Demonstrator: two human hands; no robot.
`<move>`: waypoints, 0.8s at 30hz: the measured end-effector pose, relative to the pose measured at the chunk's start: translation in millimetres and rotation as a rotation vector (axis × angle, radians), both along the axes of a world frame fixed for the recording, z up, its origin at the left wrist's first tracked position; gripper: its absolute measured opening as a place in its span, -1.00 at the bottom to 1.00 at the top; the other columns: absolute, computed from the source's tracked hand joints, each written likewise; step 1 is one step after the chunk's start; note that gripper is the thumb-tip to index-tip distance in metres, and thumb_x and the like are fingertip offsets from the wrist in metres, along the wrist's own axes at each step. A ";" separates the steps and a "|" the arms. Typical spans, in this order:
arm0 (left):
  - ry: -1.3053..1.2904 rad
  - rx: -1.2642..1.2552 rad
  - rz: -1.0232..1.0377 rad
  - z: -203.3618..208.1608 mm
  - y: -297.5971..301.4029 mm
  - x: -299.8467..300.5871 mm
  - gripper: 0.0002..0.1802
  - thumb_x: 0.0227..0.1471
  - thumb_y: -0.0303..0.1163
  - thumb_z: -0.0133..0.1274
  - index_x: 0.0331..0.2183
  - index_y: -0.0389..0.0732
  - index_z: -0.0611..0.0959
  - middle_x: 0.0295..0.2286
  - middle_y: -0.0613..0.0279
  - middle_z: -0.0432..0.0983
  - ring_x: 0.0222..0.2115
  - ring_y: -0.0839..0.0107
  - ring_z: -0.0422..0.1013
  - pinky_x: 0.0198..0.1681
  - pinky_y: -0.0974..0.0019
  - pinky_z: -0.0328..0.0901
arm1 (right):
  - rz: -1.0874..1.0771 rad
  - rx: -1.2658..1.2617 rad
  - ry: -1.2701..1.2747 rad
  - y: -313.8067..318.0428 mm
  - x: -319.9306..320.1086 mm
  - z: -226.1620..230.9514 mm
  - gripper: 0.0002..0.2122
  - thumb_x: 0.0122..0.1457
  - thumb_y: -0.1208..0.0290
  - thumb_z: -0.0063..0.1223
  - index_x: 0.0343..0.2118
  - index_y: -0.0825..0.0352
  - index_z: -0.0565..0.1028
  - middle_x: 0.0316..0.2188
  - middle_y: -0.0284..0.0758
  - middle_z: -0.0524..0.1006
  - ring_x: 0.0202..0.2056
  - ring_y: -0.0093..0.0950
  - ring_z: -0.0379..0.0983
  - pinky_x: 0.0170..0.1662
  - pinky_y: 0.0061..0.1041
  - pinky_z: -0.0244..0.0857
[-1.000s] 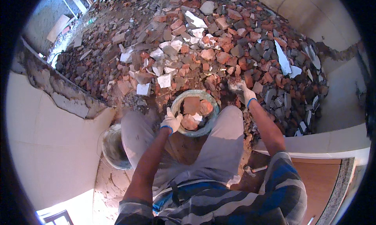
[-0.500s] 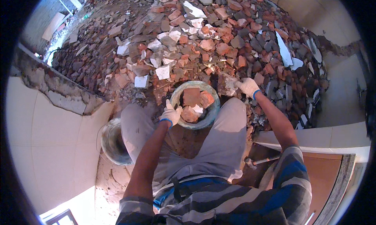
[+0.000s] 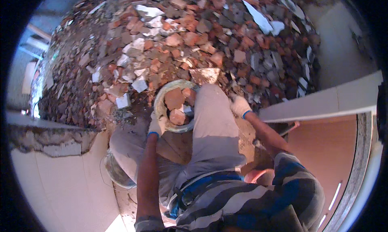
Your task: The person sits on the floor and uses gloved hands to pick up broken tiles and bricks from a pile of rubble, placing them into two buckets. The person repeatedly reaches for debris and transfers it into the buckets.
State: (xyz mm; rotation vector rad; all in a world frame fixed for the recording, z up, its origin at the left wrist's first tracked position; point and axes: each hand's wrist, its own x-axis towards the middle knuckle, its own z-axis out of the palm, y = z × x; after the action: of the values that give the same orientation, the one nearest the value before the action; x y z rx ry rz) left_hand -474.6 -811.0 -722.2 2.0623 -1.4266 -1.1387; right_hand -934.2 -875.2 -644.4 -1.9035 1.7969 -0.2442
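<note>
A round, worn basin (image 3: 160, 104) stands between my knees, its rim caked pale. Inside lie several reddish brick chunks (image 3: 174, 98) and a small white piece. My left hand (image 3: 158, 123), in a cream knit glove with a blue cuff, grips the basin's left rim. My right hand (image 3: 240, 106), gloved the same way, is low beside my right knee at the rubble's edge. Its fingers are curled and blurred, so whether they hold anything does not show. A flat pale-topped slab (image 3: 205, 75) lies on the rubble just beyond the basin and my right knee.
Ahead spreads a heap of broken brick, mortar and tile (image 3: 194, 34). A second basin (image 3: 117, 171) sits left of my left leg. Behind my right forearm lies a long-handled tool (image 3: 289, 129). Broken tiled walls (image 3: 60, 147) flank me, with a brown door panel (image 3: 323, 151) at right.
My right hand has let go of the flat slab and drawn back beside my knee. The view has swung to the right. My left hand stays at the basin's rim.
</note>
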 end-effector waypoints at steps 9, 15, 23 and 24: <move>-0.169 -0.040 0.047 23.5 -15.1 25.9 -0.46 0.22 -0.15 0.08 0.06 -0.37 0.51 -0.05 -0.29 0.60 0.03 -0.22 0.51 0.10 -0.07 0.34 | 0.185 0.281 0.588 170.5 -117.4 -28.0 -0.59 0.05 0.08 0.28 -0.07 0.17 0.66 -0.05 -0.14 0.62 0.09 -0.08 0.48 0.12 -0.05 0.35; -0.271 0.058 0.128 32.1 -20.4 51.8 -0.40 0.23 -0.17 0.05 0.17 -0.34 0.45 0.02 -0.35 0.56 0.08 -0.27 0.47 0.15 -0.13 0.32 | 0.243 0.568 1.064 188.5 -212.7 -22.8 -0.29 0.06 -0.44 0.14 -0.07 0.18 0.73 0.03 -0.15 0.65 0.19 -0.14 0.47 0.27 -0.02 0.18; -0.385 0.134 0.150 49.2 -16.5 29.3 -0.38 0.31 -0.13 -0.04 0.27 -0.23 0.32 0.03 -0.38 0.54 0.08 -0.34 0.46 0.14 -0.20 0.32 | 0.485 1.071 0.932 174.6 -221.0 -35.4 -0.68 0.17 0.12 0.14 -0.13 0.13 0.75 -0.08 -0.26 0.72 -0.06 -0.23 0.68 -0.13 -0.11 0.49; -0.398 0.183 0.125 49.3 -17.5 30.4 -0.37 0.32 -0.12 -0.07 0.28 -0.23 0.29 0.04 -0.36 0.54 0.07 -0.32 0.47 0.15 -0.20 0.33 | 0.552 1.079 0.931 174.5 -215.0 -31.4 -0.67 0.12 0.10 0.15 -0.17 0.15 0.76 -0.11 -0.19 0.73 -0.07 -0.22 0.69 -0.15 -0.14 0.52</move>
State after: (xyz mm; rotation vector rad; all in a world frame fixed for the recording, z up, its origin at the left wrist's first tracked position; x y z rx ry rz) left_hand -444.2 -828.4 -672.9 2.5788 -1.3772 -0.8685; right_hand -1149.3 -700.7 -675.8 -1.5772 1.2215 1.6631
